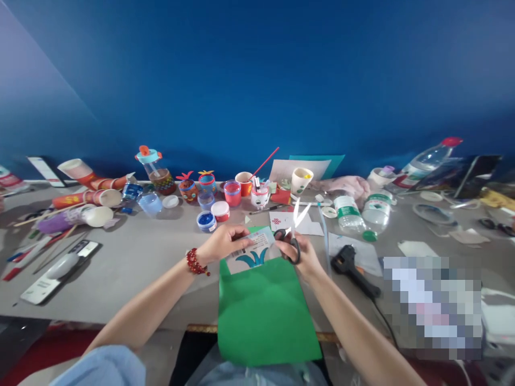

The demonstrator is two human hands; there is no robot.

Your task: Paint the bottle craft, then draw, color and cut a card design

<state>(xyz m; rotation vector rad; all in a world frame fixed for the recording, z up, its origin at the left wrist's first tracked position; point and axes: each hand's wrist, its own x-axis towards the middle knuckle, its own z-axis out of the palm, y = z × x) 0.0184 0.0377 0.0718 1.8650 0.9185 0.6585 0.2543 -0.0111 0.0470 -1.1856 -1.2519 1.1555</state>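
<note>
My left hand [227, 242] pinches the left side of a white printed card [263, 239] bearing a blue leaf-like shape [252, 259]. Scissors [296, 220] with black handles are in my right hand [303, 254], their blades apart and pointing up and away from the card. The fingertips of that hand also reach the card's right edge; whether they grip it I cannot tell. Under the card lies a green sheet [265, 316], which hangs over the table's front edge toward my lap.
Paint pots [206, 220] and decorated cups [187, 190] stand along the back. A black glue gun [354, 271] with a cord lies to the right, near plastic bottles [348, 213]. On the left are a phone [60, 272], brushes and paper cups [108, 198]. A blue wall [257, 91] rises behind.
</note>
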